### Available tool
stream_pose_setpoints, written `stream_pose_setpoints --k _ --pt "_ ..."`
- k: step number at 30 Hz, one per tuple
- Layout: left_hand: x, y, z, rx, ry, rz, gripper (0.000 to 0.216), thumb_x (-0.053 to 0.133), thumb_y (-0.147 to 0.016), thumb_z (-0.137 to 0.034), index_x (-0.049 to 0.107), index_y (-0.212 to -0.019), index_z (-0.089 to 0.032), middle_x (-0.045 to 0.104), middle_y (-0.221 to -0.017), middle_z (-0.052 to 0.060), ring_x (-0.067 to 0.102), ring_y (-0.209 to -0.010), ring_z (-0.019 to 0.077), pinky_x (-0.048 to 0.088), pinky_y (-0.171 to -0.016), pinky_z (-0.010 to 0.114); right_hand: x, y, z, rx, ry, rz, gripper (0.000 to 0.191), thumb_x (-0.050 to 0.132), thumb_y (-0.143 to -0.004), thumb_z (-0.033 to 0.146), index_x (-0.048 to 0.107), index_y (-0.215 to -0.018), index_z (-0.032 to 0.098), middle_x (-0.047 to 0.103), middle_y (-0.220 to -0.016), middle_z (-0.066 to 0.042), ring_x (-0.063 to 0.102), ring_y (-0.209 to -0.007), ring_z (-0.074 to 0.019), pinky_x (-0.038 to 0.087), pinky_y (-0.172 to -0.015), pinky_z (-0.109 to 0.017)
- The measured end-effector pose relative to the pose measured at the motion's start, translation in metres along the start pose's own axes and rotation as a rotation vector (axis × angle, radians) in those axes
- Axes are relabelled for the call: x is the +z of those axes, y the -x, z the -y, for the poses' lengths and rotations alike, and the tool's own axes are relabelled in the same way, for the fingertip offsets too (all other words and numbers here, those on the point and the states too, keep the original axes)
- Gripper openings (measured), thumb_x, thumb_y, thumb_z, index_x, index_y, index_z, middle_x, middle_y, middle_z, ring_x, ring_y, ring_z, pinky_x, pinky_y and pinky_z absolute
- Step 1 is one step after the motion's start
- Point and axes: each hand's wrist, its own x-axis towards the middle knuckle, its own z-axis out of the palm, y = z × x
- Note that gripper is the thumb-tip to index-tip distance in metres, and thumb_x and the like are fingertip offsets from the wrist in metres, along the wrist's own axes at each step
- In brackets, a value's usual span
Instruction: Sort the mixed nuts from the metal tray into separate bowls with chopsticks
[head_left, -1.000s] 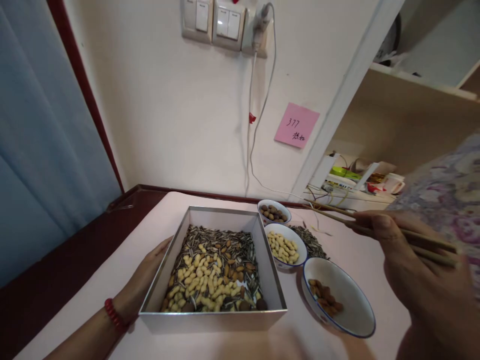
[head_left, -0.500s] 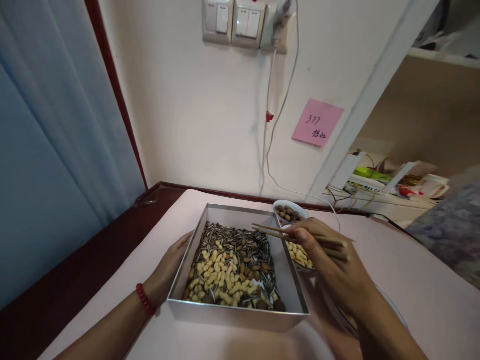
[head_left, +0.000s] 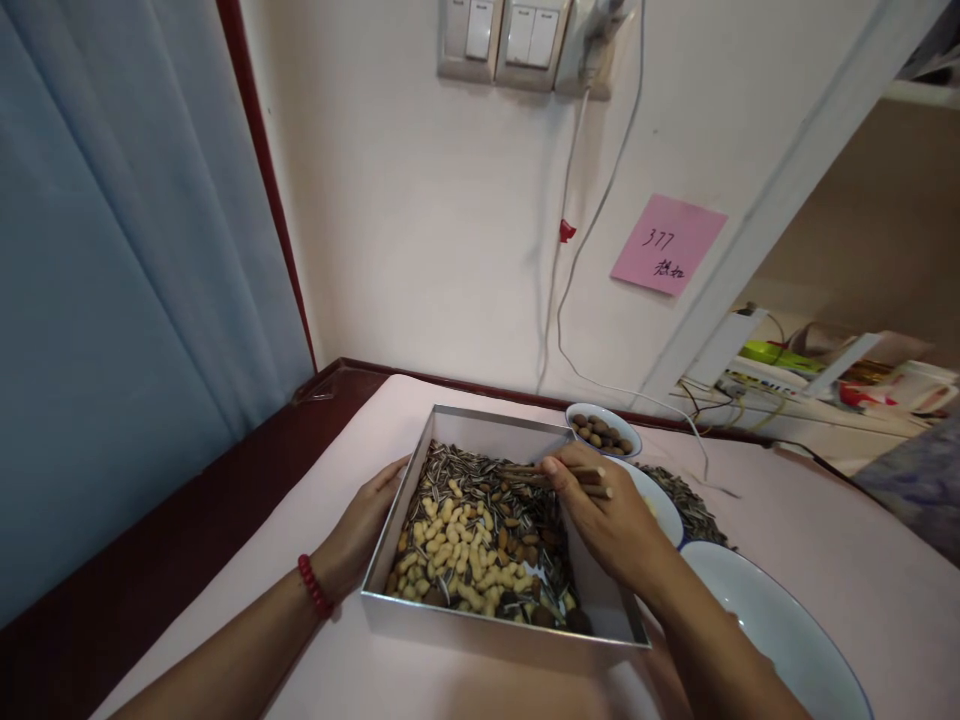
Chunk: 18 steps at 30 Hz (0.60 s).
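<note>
Left of the right hand (head_left: pixel 611 510) — pinching chopsticks (head_left: pixel 529 479) — lie sunflower seeds (head_left: pixel 466 464) in a box (head_left: pixel 495 630).

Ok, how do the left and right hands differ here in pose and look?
The left hand lies along the outside of the box on its left, while the right hand is over its right side. The right hand grips chopsticks, tips over the sunflower seeds; no tool shows in the left hand. The left wrist wears a red bead bracelet; none shows on the right wrist. Both hands are bare.
</note>
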Motion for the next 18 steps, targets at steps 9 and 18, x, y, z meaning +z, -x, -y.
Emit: stream_pose_setpoints --k 9,18 --pt "0.0 0.002 -0.003 -0.006 -0.029 -0.024 0.05 0.075 -0.077 -0.025 0.063 -0.126 -0.018 0.079 -0.098 0.009 0.076 -0.08 0.0246 0.061 -0.072 0.031 -0.024 0.018 0.012 -0.006 -0.039 -0.095 0.034 0.045 -0.099 0.044 0.059 -0.078 0.021 0.062 -0.08 -0.002 0.058 -0.078 -0.018 0.042 -0.068 -0.03" --pt "-0.007 -0.003 -0.002 -0.009 -0.061 -0.014 0.065 0.082 -0.067 -0.036 0.063 -0.127 -0.021 0.079 -0.1 0.007 0.074 -0.089 0.0293 0.059 -0.078 0.034 -0.101 0.046 0.012 -0.051 0.153 -0.727 0.025 0.055 -0.094 0.044 0.071 -0.086 0.026 0.069 -0.089 -0.003 0.065 -0.09 -0.0214 0.048 -0.076 -0.034"
